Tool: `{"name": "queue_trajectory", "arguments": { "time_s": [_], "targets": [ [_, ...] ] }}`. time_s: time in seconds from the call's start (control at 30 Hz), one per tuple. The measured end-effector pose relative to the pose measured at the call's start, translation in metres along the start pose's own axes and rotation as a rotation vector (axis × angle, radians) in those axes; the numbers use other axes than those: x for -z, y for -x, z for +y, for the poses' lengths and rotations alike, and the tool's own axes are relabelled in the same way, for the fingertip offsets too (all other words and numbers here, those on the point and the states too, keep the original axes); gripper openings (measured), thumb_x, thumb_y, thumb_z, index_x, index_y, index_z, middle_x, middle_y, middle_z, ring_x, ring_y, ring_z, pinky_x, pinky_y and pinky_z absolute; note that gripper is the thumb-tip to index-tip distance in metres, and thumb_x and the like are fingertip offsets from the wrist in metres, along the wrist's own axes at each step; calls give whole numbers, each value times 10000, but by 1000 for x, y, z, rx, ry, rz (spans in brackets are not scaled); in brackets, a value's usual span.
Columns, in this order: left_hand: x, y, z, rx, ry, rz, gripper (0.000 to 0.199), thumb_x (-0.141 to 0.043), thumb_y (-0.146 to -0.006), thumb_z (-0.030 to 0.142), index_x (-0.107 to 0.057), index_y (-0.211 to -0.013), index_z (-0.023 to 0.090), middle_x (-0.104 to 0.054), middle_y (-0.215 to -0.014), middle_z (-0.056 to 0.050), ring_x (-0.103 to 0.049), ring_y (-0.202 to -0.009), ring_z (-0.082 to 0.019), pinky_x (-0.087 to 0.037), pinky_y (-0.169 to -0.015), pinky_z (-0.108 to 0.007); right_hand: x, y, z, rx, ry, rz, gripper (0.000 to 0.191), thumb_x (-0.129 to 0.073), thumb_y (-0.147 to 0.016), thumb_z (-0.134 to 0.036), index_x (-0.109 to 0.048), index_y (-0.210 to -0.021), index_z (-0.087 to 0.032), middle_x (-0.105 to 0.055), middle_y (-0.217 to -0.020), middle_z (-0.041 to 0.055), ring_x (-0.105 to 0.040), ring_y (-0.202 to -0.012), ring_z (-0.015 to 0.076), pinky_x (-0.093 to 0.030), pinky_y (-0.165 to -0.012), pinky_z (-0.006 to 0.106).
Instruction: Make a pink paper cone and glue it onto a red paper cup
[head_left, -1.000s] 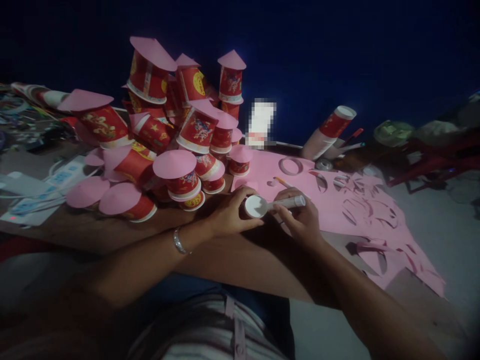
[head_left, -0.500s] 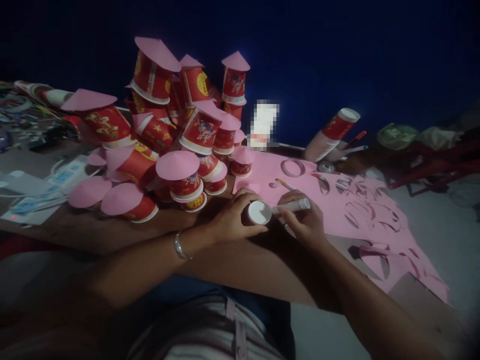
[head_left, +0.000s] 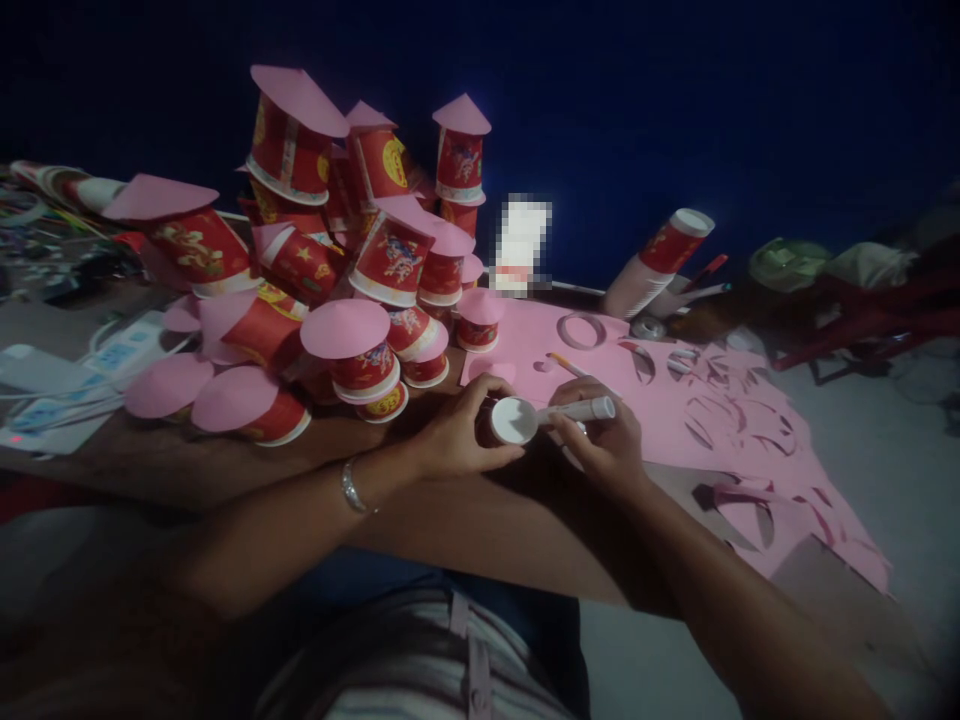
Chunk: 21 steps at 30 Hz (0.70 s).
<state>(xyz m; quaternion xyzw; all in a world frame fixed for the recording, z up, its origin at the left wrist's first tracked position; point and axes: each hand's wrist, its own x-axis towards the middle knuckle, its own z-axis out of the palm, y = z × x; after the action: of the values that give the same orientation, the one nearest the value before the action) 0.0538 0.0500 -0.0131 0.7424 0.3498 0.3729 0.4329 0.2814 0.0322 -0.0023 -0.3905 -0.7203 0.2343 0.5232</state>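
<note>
My left hand (head_left: 466, 430) is wrapped round a paper cup (head_left: 514, 421), whose round white end faces up toward me. Between the fingers of my right hand (head_left: 600, 440) is a pale glue stick or tube (head_left: 586, 409), its tip at the right edge of the cup. A pink paper sheet (head_left: 517, 335) lies just beyond both hands, with a thin yellow-and-white pen (head_left: 574, 368) on it. To the left, red cups with pink cone tops (head_left: 345, 330) are piled up.
A stack of cups (head_left: 660, 262) leans at the back right beside a tape roll (head_left: 646, 328). Pink paper scraps (head_left: 750, 415) cover the right side. A power strip (head_left: 112, 355) with cables lies at the left, and a lit phone-like shape (head_left: 523, 240) stands at the back.
The view has shifted slightly, so most things appear a little further left. Both hands keep their hold, and the cup's white end appears slightly more tilted.
</note>
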Motion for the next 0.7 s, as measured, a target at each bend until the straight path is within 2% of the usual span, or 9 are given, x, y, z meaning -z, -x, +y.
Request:
{"name": "queue_trajectory", "arguments": {
  "time_s": [0.27,0.47,0.57,0.7],
  "targets": [
    [7,-3,3,-6,-20,-72,553,-820,-741,266,-541,-1216,224,-698,-1202,-80,-704,-1112,-257,-585,-988,-427,0,-3,-3,-143,-4,2,102,-726,-945,-307,-673,-909,-228,-694,-861,13,-660,-737,180,-554,-695,361],
    [9,-3,3,-43,-35,-106,595,-794,-766,223,-555,-1311,229,-686,-1302,-103,-685,-1199,-277,-565,-1058,-452,0,-2,-1,-59,-35,40,114,-712,-974,-323,-668,-906,-244,-699,-872,31,-681,-840,217,-570,-763,408],
    [6,-3,0,-67,-52,-118,674,-879,-740,265,-568,-1338,243,-649,-1355,-111,-647,-1263,-300,-533,-1116,-488,0,-1,-1,-16,-10,10,71,-728,-957,-282,-669,-967,-244,-701,-911,37,-681,-851,218,-558,-757,401],
    [2,-4,-5,-75,-65,-63,705,-965,-682,352,-615,-1285,245,-629,-1317,-109,-614,-1292,-317,-501,-1151,-518,1,-2,-3,-1,45,9,73,-729,-949,-271,-665,-961,-238,-700,-906,36,-677,-829,212,-554,-751,390]
  ]
}}
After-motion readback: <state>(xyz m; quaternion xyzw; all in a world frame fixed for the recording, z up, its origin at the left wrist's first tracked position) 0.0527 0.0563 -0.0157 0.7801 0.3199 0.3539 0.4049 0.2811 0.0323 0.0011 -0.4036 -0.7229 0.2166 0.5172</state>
